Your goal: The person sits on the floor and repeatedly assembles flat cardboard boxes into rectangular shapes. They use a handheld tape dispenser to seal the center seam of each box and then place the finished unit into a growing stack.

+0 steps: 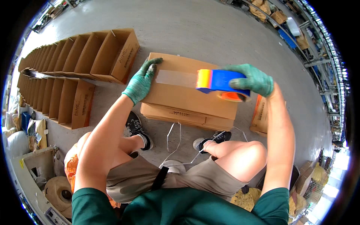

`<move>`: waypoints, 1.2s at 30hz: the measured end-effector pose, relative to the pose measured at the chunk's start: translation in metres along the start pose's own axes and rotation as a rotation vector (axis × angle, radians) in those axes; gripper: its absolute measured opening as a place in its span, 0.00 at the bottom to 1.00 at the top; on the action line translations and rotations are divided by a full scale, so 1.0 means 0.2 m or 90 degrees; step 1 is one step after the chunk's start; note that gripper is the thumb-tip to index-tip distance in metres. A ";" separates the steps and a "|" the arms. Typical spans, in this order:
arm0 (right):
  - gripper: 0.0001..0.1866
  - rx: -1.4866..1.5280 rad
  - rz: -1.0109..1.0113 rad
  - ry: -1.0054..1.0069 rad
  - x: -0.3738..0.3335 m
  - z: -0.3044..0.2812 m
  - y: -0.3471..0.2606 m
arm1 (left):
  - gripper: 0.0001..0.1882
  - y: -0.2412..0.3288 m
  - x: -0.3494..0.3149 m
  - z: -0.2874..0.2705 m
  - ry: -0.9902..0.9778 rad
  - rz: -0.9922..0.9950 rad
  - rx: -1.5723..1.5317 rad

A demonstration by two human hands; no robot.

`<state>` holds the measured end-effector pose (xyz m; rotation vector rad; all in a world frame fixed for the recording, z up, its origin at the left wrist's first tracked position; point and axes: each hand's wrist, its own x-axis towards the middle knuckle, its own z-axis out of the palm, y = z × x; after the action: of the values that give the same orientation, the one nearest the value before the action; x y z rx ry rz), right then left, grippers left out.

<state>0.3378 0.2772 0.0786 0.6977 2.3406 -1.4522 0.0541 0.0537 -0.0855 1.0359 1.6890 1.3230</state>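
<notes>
A brown cardboard box [180, 98] lies in front of me on top of a stack of flattened cardboard boxes [176, 112]. My left hand [141, 80], in a green knit glove, presses on the box's left end with the fingers spread. In my gloved right hand [251, 79] is a blue and yellow tape dispenser [217, 79], held over the right part of the box. A strip of tape [174, 78] runs along the middle of the box from near the left end to the dispenser. An orange roll part shows under the dispenser.
Two rows of open cardboard boxes [107, 56] stand on the floor at the left. Another box [260, 116] is at the right of the stack. White strapping [180, 148] loops by my feet. Shelving [288, 33] lines the far right, and a machine [30, 165] is at the near left.
</notes>
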 end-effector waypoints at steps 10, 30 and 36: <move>0.40 -0.121 0.237 0.066 -0.71 -0.38 0.47 | 0.19 0.05 -0.02 0.02 0.001 0.007 0.042; 0.31 -0.234 0.246 -0.005 -0.23 0.01 0.29 | 0.28 0.10 -0.02 0.05 -0.007 -0.057 0.048; 0.28 -0.233 0.227 -0.131 -0.19 0.16 0.48 | 0.29 0.09 -0.02 0.06 -0.008 -0.040 0.060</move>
<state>0.4217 0.2760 0.0106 0.7703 2.1074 -0.8697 0.0686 0.0571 -0.0705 1.0341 1.7742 1.2037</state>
